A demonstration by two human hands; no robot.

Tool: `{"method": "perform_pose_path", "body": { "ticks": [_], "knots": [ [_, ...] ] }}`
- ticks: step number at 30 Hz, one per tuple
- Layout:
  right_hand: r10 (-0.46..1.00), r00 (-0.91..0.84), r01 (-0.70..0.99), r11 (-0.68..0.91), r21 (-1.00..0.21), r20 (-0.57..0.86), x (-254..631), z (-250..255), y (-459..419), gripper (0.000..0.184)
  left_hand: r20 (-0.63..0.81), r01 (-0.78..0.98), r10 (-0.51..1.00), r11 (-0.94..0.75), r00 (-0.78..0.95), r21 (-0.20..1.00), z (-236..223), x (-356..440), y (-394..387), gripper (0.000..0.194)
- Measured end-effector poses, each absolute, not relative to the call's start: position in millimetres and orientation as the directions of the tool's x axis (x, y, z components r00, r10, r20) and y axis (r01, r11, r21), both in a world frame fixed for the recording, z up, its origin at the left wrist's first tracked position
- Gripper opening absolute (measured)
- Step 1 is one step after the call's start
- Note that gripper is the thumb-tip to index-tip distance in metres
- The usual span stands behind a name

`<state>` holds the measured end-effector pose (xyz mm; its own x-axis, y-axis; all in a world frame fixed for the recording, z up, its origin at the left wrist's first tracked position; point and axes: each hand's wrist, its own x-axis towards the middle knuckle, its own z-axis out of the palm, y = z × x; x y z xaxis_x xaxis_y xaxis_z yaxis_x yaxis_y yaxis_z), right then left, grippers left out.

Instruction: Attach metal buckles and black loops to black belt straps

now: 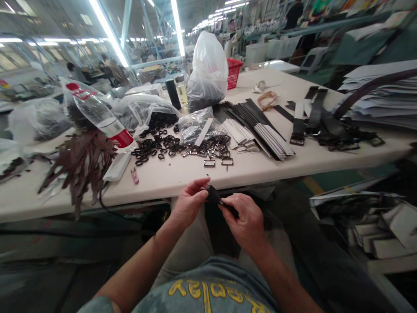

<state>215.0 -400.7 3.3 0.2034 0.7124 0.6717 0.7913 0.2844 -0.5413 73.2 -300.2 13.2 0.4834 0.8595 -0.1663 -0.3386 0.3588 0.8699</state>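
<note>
Just off the table's front edge, my left hand (190, 202) pinches one end of a dark strap (213, 195) between thumb and fingers. Gripping the same strap farther along, my right hand (244, 219) has its fingers curled round it. A small shiny bit shows by the right fingertips; its kind cannot be made out. Beyond my hands lie loose metal buckles (209, 163), with more heaped behind them. Black loops (156, 148) are piled to their left. Dark straps with white paper bands (272, 139) are stacked to the right.
Pink thread snips (134, 175) lie near brown strips (81, 163) that hang over the table edge (156, 191). A plastic bottle (100, 115) leans on bags. Finished-looking belts with buckles (314, 115) sit at right. A large bag of pieces (381, 230) stands below, right.
</note>
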Motion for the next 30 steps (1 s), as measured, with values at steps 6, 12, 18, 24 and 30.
{"method": "perform_pose_path", "body": {
  "ticks": [6, 12, 18, 24, 30],
  "knots": [
    [0.758, 0.152, 0.622, 0.425, -0.657, 0.634, 222, 4, -402, 0.005, -0.264, -0.200, 0.652, 0.547, 0.711, 0.813, 21, 63, -294, 0.041],
    [0.796, 0.091, 0.551, 0.461, -0.696, 0.599, 221, 1, -404, 0.004, -0.265, -0.097, 0.459, 0.626, 0.848, 0.773, 20, 61, -288, 0.040],
    [0.788, 0.185, 0.664, 0.341, -0.666, 0.588, 220, -6, -405, 0.005, -0.360, -0.078, 0.610, 0.572, 0.706, 0.816, 14, 69, -300, 0.038],
    [0.768, 0.233, 0.721, 0.274, -0.636, 0.596, 210, -11, -403, 0.006, -0.230, -0.131, 0.701, 0.420, 0.675, 0.898, 11, 76, -317, 0.041],
    [0.786, 0.270, 0.687, 0.248, -0.683, 0.557, 203, -13, -402, 0.005, -0.180, -0.087, 0.712, 0.321, 0.679, 0.943, 15, 77, -323, 0.043]
  ]
}}
